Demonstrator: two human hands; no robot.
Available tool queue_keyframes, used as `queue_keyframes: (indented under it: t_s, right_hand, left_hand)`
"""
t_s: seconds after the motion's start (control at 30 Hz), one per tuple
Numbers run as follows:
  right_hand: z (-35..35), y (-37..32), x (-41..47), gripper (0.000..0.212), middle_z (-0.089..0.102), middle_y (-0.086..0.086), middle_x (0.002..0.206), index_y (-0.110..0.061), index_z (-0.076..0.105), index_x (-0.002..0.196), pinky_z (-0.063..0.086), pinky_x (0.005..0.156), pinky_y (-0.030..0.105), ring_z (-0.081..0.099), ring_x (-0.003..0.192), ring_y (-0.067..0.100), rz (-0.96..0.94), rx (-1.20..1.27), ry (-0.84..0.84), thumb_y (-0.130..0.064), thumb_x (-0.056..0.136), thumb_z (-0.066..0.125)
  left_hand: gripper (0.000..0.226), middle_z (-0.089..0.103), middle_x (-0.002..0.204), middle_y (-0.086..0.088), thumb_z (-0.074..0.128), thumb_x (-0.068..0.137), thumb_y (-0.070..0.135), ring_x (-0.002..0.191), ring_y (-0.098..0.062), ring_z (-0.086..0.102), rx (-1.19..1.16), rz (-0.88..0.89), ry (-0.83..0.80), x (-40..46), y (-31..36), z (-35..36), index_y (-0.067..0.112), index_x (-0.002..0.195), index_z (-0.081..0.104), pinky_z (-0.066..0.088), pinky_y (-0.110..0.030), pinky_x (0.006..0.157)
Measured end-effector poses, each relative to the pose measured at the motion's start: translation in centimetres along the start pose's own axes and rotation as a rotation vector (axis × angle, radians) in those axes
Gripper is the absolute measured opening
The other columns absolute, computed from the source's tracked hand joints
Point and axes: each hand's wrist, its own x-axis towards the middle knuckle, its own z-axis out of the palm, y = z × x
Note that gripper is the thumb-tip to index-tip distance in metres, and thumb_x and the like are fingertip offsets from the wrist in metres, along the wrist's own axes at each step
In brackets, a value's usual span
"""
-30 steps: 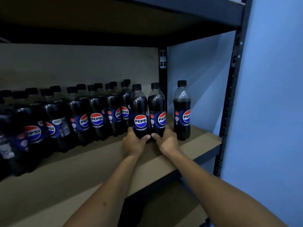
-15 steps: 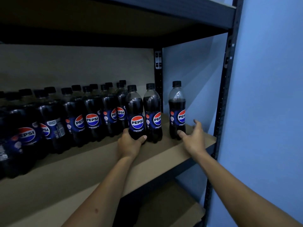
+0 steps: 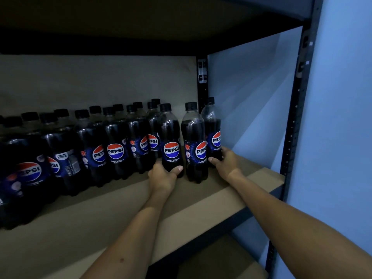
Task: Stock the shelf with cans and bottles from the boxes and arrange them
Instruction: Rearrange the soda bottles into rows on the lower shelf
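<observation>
Pepsi Zero Sugar bottles [image 3: 84, 150] are standing in rows on the shelf [image 3: 201, 198]. I am seeing my left hand [image 3: 163, 174] gripping the base of one front bottle [image 3: 171, 141], while my right hand [image 3: 225, 162] is curling around the rightmost bottle [image 3: 212, 129]. Another bottle [image 3: 194, 143] is standing between them, just beside both.

I can't see the fingers of my right hand [image 3: 223, 162], they're behind the end bottle [image 3: 211, 129]. My left hand [image 3: 162, 174] covers the base of the bottle it grips [image 3: 170, 137]. Back-row bottles [image 3: 138, 106] show caps only. The leftmost bottles [image 3: 12, 178] run off frame, too dark to count. Small label print unreadable.
</observation>
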Motion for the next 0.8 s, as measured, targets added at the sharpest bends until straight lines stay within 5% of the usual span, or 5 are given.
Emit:
queue_keyframes:
  t_s: [0.23,0.4,0.53,0.63,0.8]
  right_hand:
    - [0.9,0.4,0.5,0.039,0.065,0.001,0.092,-0.008,0.057,0.124,0.05,0.089,0.038,0.062,0.093,0.026,0.045,0.011,0.116,-0.014,0.087,0.068]
    - [-1.0,-2.2,-4.5,0.032,0.064,0.004,0.107,-0.015,0.056,0.124,0.049,0.085,0.027,0.061,0.097,0.016,0.049,0.466,0.016,-0.011,0.093,0.063]
    - [-0.5,-3.0,-6.2,0.07,0.057,-0.002,0.123,-0.025,0.04,0.142,0.048,0.086,0.021,0.058,0.111,0.013,-0.022,0.236,-0.262,-0.026,0.083,0.078]
    - [0.0,-2.9,-6.0,0.062,0.063,0.001,0.115,-0.018,0.049,0.134,0.052,0.094,0.033,0.062,0.106,0.019,-0.024,0.135,-0.241,-0.018,0.081,0.08]
    - [-1.3,-2.6,-6.1,0.051,0.064,-0.006,0.106,-0.016,0.056,0.129,0.045,0.085,0.021,0.062,0.1,0.011,-0.028,0.035,-0.119,-0.02,0.083,0.078]
  left_hand:
    - [0.052,0.068,0.11,-0.008,0.082,0.076,0.03,0.088,-0.018,0.056,0.008,0.001,-0.011,1.1,-0.4,0.6,0.011,0.12,0.061,0.042,-0.024,0.079]
    - [0.053,0.067,0.12,-0.007,0.081,0.078,0.028,0.11,-0.024,0.06,-0.001,0.013,-0.024,1.1,-0.6,0.6,0.012,0.124,0.061,0.042,-0.024,0.086]
    - [0.054,0.067,0.121,-0.009,0.081,0.077,0.028,0.112,-0.026,0.061,0.021,0.024,-0.024,0.7,-0.5,0.7,0.013,0.124,0.06,0.045,-0.028,0.091]
    - [0.055,0.066,0.121,-0.009,0.082,0.077,0.028,0.112,-0.026,0.061,0.021,0.038,-0.038,0.3,-0.2,0.7,0.012,0.124,0.059,0.047,-0.03,0.092]
    - [0.057,0.067,0.118,-0.01,0.084,0.073,0.03,0.109,-0.028,0.062,0.03,0.039,-0.036,-0.2,0.5,1.4,0.011,0.12,0.058,0.05,-0.033,0.093]
